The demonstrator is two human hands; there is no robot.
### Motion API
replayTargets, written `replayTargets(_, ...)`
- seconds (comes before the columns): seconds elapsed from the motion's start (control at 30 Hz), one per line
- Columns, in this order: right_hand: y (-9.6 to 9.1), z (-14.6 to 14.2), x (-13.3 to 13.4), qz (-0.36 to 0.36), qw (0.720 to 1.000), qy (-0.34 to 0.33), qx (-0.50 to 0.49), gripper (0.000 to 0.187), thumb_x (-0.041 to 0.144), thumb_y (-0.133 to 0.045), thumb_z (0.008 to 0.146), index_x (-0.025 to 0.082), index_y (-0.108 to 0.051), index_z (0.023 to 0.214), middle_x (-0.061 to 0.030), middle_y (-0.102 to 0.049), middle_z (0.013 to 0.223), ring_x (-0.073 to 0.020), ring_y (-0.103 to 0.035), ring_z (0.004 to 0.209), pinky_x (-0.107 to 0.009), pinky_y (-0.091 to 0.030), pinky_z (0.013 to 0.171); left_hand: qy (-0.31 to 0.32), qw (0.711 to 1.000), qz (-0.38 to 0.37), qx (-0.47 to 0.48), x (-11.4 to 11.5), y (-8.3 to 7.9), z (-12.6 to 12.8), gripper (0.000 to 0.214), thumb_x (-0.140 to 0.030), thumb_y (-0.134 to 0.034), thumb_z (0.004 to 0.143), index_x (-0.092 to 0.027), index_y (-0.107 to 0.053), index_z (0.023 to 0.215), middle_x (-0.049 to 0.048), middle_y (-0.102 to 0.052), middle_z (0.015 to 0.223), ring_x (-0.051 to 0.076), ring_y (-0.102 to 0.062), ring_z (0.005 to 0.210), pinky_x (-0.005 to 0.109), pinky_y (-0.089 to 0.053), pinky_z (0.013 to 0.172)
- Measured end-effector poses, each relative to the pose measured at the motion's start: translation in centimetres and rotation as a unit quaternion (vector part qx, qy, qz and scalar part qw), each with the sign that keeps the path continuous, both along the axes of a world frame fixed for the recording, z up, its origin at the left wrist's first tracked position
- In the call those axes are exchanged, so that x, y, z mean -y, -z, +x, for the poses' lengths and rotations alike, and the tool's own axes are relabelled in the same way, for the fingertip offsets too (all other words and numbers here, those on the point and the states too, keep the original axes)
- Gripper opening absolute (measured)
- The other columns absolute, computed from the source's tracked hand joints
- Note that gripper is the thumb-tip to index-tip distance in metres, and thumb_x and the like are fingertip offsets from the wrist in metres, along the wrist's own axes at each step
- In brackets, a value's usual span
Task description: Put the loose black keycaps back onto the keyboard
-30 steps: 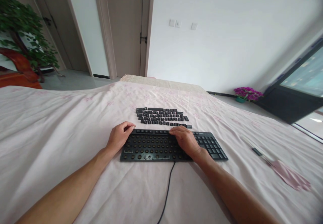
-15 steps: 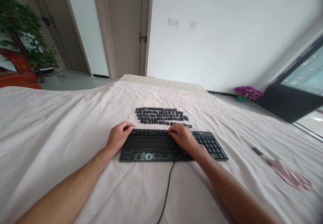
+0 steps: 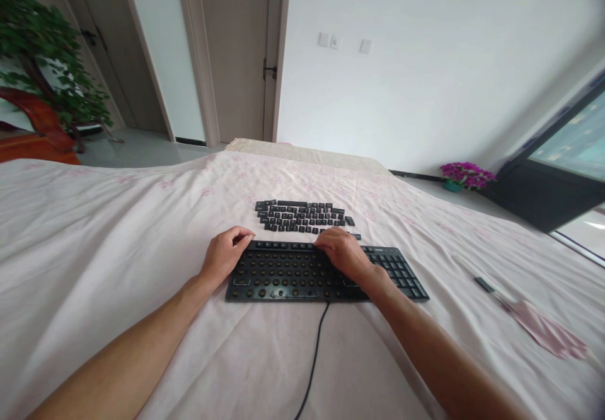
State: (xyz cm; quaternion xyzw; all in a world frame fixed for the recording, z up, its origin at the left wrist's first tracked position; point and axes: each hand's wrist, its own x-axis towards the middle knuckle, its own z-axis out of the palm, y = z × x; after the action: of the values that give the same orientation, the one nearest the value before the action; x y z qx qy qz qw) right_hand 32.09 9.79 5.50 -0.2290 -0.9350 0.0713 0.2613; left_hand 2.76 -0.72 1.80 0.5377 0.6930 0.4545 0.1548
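A black keyboard (image 3: 283,275) lies flat on the bed-like surface, most of its main block stripped of keycaps, with the number pad (image 3: 401,275) and some top-row keys in place. At its top left corner my left hand (image 3: 227,250) is closed, thumb and fingertips pinched at the edge. My right hand (image 3: 341,253) bends over the top row, right of the middle, its fingers pressed together on the function keys; anything between them is hidden. Beyond the keyboard, loose black keycaps (image 3: 300,217) are laid out in several rows, with the space bar (image 3: 292,204) farthest away.
A black cable (image 3: 312,363) runs from the keyboard towards me. On the right of the pale flowered cloth (image 3: 165,218) lies a dark-handled tool (image 3: 484,284) beside a pink cloth or glove (image 3: 543,328). Purple flowers (image 3: 466,174) stand beyond the far edge.
The view has shifted slightly. Both hands stay at about the same places on the keyboard, and the loose keycaps look unchanged.
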Motion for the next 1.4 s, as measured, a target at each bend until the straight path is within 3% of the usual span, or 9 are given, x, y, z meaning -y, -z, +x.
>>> replayTargets(0.17,0.4,0.4,-0.1,0.006,1.000,-0.013,0.006,0.024,0.013,-0.048,0.092,0.020,-0.070,0.084,-0.0052,-0.069,0.088,-0.0177,-0.060,0.087,-0.032,-0.048,0.083,0.001,1.000,-0.001,-0.002,0.0,0.0,0.0,0.026,-0.043,-0.054,0.083,-0.024,-0.071,0.086,-0.0004,-0.075,0.093,0.019,-0.067,0.085,0.027,-0.048,0.078)
replayTargets(0.57,-0.2,0.0,1.2,0.018,0.998,0.051,0.041,0.026,0.015,-0.046,0.093,0.020,-0.071,0.087,-0.0065,-0.069,0.089,-0.0188,-0.058,0.088,-0.032,-0.047,0.084,0.000,1.000,-0.002,-0.001,0.0,-0.2,0.1,0.026,-0.043,-0.054,0.082,-0.024,-0.071,0.086,0.0005,-0.075,0.093,0.020,-0.067,0.085,0.028,-0.048,0.079)
replayTargets(0.8,-0.2,0.0,0.7,-0.019,0.999,0.050,0.009,0.018,0.014,-0.055,0.088,0.022,-0.071,0.087,-0.0037,-0.069,0.089,-0.0176,-0.060,0.087,-0.031,-0.047,0.085,0.001,1.000,0.001,-0.004,0.0,0.0,0.0,0.026,-0.043,-0.053,0.083,-0.024,-0.071,0.087,0.0001,-0.075,0.092,0.020,-0.067,0.085,0.028,-0.048,0.079)
replayTargets(1.23,-0.7,0.0,0.0,0.006,0.998,-0.003,0.064,0.026,0.009,-0.048,0.088,0.019,-0.072,0.083,-0.0062,-0.068,0.085,-0.0176,-0.060,0.086,-0.032,-0.049,0.081,0.002,1.000,-0.004,-0.002,0.2,-0.4,0.2,0.027,-0.043,-0.053,0.082,-0.024,-0.071,0.087,0.0007,-0.075,0.092,0.020,-0.067,0.084,0.028,-0.048,0.078)
replayTargets(1.4,-0.1,0.4,1.2,0.010,0.999,0.022,0.037,0.036,0.003,-0.044,0.085,0.022,-0.074,0.094,-0.0065,-0.069,0.101,-0.0189,-0.059,0.095,-0.034,-0.050,0.085,-0.001,1.000,-0.007,-0.003,0.2,-0.3,0.1,0.026,-0.043,-0.053,0.082,-0.024,-0.071,0.086,0.0001,-0.075,0.092,0.020,-0.067,0.083,0.028,-0.048,0.078)
